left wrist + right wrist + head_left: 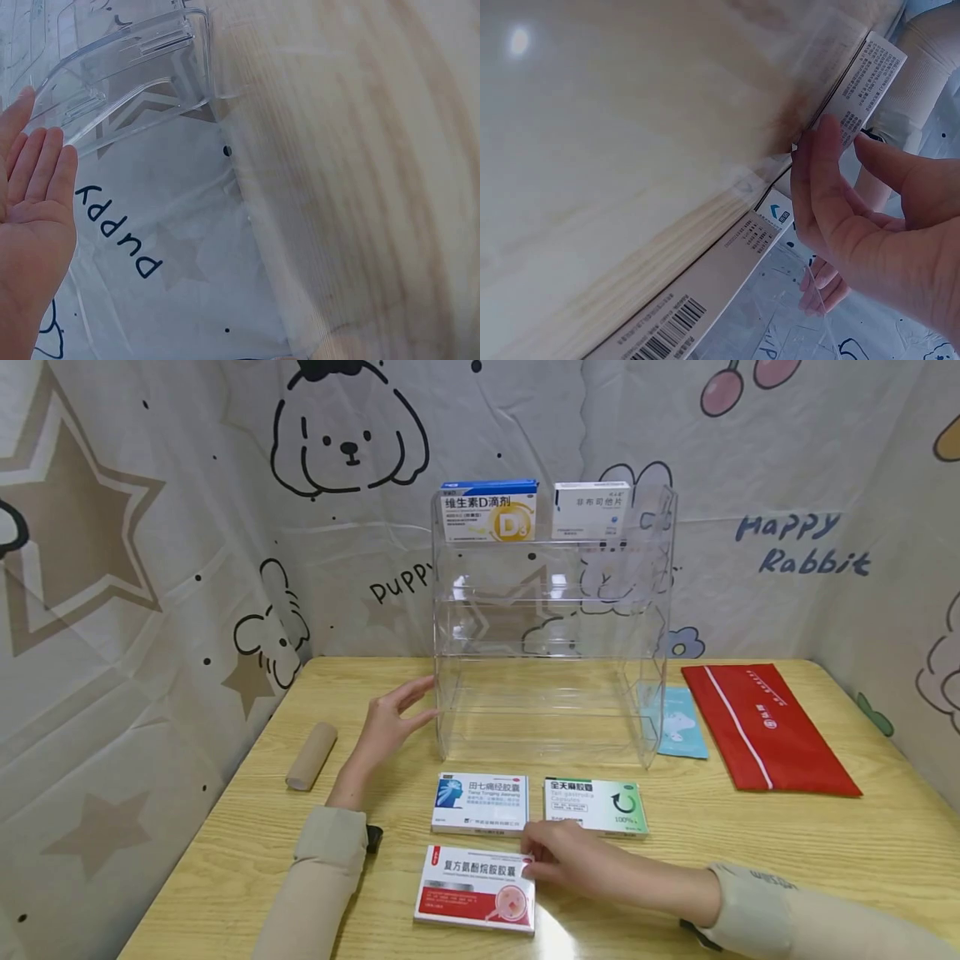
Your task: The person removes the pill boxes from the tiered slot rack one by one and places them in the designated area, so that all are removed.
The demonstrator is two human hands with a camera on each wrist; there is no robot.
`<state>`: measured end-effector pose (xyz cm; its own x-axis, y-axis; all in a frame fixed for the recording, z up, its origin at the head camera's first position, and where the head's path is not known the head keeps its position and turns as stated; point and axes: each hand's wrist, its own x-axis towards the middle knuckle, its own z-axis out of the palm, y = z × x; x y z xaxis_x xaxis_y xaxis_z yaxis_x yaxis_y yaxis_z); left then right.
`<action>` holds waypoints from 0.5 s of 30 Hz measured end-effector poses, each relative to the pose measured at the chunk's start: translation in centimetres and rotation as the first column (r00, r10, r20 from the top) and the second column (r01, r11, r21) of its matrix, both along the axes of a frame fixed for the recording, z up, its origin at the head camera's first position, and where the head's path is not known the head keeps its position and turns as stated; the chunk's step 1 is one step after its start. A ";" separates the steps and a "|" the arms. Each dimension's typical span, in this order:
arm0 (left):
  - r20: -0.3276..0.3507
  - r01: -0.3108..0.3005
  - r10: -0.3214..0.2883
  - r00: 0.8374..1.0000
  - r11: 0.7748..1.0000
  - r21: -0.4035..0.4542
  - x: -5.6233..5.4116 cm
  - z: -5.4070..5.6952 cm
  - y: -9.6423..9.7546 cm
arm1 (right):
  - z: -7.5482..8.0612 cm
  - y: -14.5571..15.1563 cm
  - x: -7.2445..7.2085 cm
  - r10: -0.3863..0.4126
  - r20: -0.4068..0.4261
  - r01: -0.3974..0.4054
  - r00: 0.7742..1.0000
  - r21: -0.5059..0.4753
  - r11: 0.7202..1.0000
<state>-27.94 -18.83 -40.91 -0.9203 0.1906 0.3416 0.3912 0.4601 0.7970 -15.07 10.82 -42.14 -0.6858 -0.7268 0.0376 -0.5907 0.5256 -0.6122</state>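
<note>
A red-and-white medicine box [475,893] lies face up at the front of the table. My right hand [573,860] pinches its right end between thumb and fingers; the right wrist view shows the printed box side [874,71] at the fingertips. Behind it lie a blue-and-white medicine box [483,803] and a green-and-white medicine box [600,806], side by side. My left hand [393,718] touches the left side of a clear tiered display rack [551,747], its fingers fairly straight in the left wrist view. A blue-and-white vitamin D box [489,512] and a white box [590,512] stand on the top tier.
A cardboard tube [312,757] lies at the left of the table. Right of the rack are a light blue packet [681,724] and a red pouch [771,727]. A printed curtain [517,410] hangs behind the table [225,860] and along its sides.
</note>
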 end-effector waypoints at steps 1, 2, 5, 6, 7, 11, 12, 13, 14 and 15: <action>0.001 0.001 -0.001 1.000 1.000 0.001 0.0 0.0 0.0 | 0.0 0.0 0.0 0.002 0.000 -0.002 1.000 0.001 1.000; 0.002 0.000 0.000 1.000 1.000 0.001 0.0 0.0 0.0 | 0.0 0.0 -0.1 0.003 -0.003 -0.003 1.000 0.002 1.000; 0.011 -0.003 0.003 1.000 1.000 0.000 0.0 0.1 0.0 | -0.1 0.0 -0.1 0.007 -0.012 -0.007 1.000 0.002 1.000; 0.014 -0.004 0.004 1.000 1.000 -0.001 0.0 0.1 0.0 | -0.1 0.0 -0.2 0.009 -0.013 -0.009 1.000 0.001 1.000; 0.015 -0.004 0.005 1.000 1.000 -0.002 0.0 0.1 0.0 | -0.1 0.0 -0.2 0.011 -0.017 -0.011 1.000 0.000 1.000; 0.012 -0.002 0.002 1.000 1.000 -0.006 0.0 0.1 0.0 | -0.1 0.1 -0.2 0.012 -0.022 -0.013 1.000 -0.013 1.000; 0.011 -0.001 0.001 1.000 1.000 -0.006 0.0 0.1 0.0 | -0.1 0.1 -0.2 0.009 -0.022 -0.009 1.000 -0.022 1.000; 0.011 -0.002 0.002 1.000 1.000 -0.006 0.0 0.2 0.0 | 0.0 0.2 -0.3 0.003 -0.022 -0.004 1.000 -0.033 0.999; 0.012 -0.001 0.001 1.000 1.000 -0.007 0.1 0.2 0.0 | 0.1 0.2 -0.3 -0.008 -0.016 0.007 1.000 -0.046 0.999; 0.011 -0.002 0.002 1.000 1.000 -0.008 0.1 0.2 0.0 | 0.2 0.3 -0.3 -0.018 -0.013 0.017 1.000 -0.062 0.998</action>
